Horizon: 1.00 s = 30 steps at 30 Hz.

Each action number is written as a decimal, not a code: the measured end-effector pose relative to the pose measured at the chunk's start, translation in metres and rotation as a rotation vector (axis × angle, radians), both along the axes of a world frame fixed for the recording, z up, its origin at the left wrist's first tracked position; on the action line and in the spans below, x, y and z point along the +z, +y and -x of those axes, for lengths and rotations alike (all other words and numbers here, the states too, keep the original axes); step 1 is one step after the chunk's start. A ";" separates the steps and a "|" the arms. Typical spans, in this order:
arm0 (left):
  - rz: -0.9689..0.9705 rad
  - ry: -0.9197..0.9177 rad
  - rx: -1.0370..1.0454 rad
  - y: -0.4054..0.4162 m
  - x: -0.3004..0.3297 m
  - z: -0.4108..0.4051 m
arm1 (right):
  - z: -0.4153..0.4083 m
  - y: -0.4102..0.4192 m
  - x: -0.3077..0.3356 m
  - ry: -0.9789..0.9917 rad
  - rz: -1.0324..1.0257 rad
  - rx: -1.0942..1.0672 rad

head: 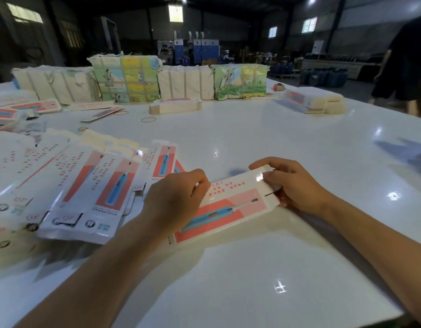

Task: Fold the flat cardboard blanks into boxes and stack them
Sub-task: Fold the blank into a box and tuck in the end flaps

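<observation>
White table (299,143), blanks (69,185) fanned at my left.
Both my hands grip one blank (228,204): left hand (176,197) curled on its near end, right hand (292,183) pinching its far end.

Pink-white box blank (228,204) flat on table (299,150)

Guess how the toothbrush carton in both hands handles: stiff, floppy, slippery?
The carton is thin printed card, so likely light, and bendy along its length. Its glossy face and the shiny table suggest it slides easily. The left hand and right hand pinch opposite ends, probably steadying it.
</observation>
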<state>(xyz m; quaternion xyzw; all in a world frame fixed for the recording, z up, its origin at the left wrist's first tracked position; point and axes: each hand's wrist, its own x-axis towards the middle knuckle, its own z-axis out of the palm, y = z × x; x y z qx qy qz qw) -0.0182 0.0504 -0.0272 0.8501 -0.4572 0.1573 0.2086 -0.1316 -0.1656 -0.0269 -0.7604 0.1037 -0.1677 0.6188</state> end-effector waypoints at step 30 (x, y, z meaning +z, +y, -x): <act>0.021 0.149 0.083 -0.007 0.008 0.015 | 0.004 0.036 -0.001 -0.316 0.589 -0.283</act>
